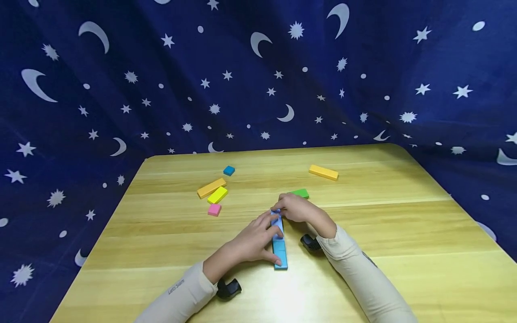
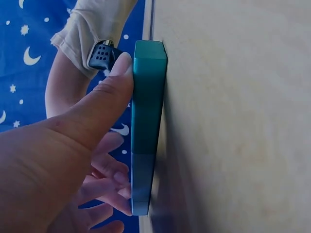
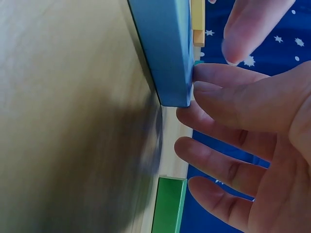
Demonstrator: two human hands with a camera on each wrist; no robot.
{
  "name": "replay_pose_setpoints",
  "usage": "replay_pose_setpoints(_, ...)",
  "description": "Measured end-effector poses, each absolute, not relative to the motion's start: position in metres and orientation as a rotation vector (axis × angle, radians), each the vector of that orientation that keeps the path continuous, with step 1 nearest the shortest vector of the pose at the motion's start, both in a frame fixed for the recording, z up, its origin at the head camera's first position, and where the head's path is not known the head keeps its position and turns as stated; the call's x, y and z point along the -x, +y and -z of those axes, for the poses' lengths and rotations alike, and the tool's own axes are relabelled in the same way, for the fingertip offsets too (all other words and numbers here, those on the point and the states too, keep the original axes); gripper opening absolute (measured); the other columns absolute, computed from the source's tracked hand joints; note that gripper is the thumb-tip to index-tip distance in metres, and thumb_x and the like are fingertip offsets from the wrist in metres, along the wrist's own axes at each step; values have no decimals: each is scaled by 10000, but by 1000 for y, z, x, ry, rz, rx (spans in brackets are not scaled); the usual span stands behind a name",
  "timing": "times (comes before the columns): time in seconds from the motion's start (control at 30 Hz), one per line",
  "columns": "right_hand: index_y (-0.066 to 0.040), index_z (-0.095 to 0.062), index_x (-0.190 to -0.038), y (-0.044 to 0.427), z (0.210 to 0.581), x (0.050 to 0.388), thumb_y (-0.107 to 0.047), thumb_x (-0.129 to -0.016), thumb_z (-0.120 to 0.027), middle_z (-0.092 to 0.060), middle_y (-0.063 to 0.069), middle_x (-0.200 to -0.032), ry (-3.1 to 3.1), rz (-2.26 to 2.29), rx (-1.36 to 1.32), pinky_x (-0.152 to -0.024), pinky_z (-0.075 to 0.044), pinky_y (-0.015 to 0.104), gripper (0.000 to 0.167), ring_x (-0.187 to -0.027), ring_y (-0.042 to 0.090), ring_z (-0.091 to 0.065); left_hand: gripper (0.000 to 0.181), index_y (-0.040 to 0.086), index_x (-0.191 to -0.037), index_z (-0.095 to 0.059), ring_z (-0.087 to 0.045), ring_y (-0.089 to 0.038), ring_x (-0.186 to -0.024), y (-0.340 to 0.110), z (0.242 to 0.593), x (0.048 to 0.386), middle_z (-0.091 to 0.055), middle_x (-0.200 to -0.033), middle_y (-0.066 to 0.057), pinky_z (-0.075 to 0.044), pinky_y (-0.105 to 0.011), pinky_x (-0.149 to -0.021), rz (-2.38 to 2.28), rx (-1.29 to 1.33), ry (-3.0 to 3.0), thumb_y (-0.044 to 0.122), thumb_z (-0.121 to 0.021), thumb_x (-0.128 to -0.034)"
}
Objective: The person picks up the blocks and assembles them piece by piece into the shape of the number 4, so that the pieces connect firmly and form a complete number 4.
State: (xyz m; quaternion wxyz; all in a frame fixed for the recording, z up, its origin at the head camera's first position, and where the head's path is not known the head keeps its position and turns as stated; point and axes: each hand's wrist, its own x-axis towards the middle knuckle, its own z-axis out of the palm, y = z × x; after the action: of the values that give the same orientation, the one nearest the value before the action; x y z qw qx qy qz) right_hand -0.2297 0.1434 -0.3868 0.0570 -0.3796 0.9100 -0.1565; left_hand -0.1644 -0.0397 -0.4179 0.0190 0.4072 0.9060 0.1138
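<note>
A teal block (image 1: pixel 280 258) and a light blue block (image 1: pixel 277 226) lie end to end on the wooden table, forming one narrow strip. My left hand (image 1: pixel 252 237) spreads over the strip from the left. Its thumb rests on the top of the teal block (image 2: pixel 148 97), and its fingers reach over the light blue one. At the far end, my right hand (image 1: pixel 299 207) touches the light blue block (image 3: pixel 167 53) with its thumb and forefinger near the end edge; its other fingers are loosely bent. Beyond that hand sits a green block (image 1: pixel 300 193), partly covered by it.
To the left lie an orange block (image 1: pixel 212 188), a yellow block (image 1: pixel 217 195), a pink block (image 1: pixel 214 209) and a small blue block (image 1: pixel 229 170). Another orange block (image 1: pixel 323 172) is at the back right. A dark blue star-patterned cloth (image 1: pixel 242 89) hangs behind the table.
</note>
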Motion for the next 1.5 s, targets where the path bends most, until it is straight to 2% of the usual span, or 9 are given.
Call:
replay_pose_setpoints(0.13,-65,-698,-1035,142,387,229,5,-840,-583,-605,53,-851,2758,468,1144,-691,-454,271,237,-765,152,-546,681,188,-1139,-472,-207,-346,-1371,-41,420,164,-257,-1463,-155,-311,-469,-1051,-407,-1225,2810,626,-666,-654)
replay_pose_setpoints(0.33,-51,-683,-1064,143,388,227,23,-842,-570,-598,60,-855,2731,499,1084,-656,-432,240,259,-729,121,-511,861,187,-1333,-383,-139,-332,-1395,-41,422,163,-203,-1498,-137,-273,-486,-1067,-426,-1136,2758,650,-649,-658)
replay_pose_setpoints(0.43,-40,-681,-1062,143,386,228,36,-839,-562,-595,65,-848,2728,516,1077,-649,-426,232,264,-713,111,-498,907,191,-1380,-352,-104,-305,-1407,-41,421,166,-185,-1513,-117,-257,-479,-1077,-395,-1106,2739,666,-635,-660)
replay_pose_setpoints(0.9,-37,-671,-1082,146,388,233,17,-860,-545,-612,73,-895,2670,545,1086,-660,-434,242,261,-731,123,-509,872,206,-1384,-376,-90,-270,-1412,-41,419,166,-147,-1526,-90,-237,-459,-1092,-386,-1035,2693,653,-629,-680)
replay_pose_setpoints(1.03,-30,-670,-1077,148,388,237,-11,-865,-558,-650,97,-960,2669,543,1085,-750,-485,316,240,-837,194,-590,869,193,-1382,-381,-110,-279,-1409,-41,418,167,-145,-1525,-105,-233,-449,-1096,-383,-1043,2695,651,-625,-685)
replay_pose_setpoints(1.13,-23,-661,-1086,150,390,239,-57,-874,-571,-658,111,-1022,2677,568,1043,-836,-482,373,233,-951,241,-605,867,188,-1382,-381,-117,-282,-1407,-41,419,166,-137,-1525,-111,-231,-443,-1098,-384,-1041,2692,646,-627,-688)
replay_pose_setpoints(1.37,-18,-633,-1124,165,391,247,-61,-874,-571,-634,141,-1049,2787,706,920,-856,-459,441,261,-986,300,-581,870,182,-1387,-376,-121,-291,-1405,-41,417,165,-128,-1525,-122,-239,-449,-1093,-397,-1051,2674,640,-628,-692)
replay_pose_setpoints(1.5,-4,-609,-1155,178,392,255,-33,-862,-573,-583,200,-1127,2853,724,858,-898,-427,484,296,-1050,358,-538,870,182,-1389,-372,-123,-291,-1404,-41,416,167,-128,-1525,-122,-237,-446,-1095,-388,-1044,2677,639,-628,-694)
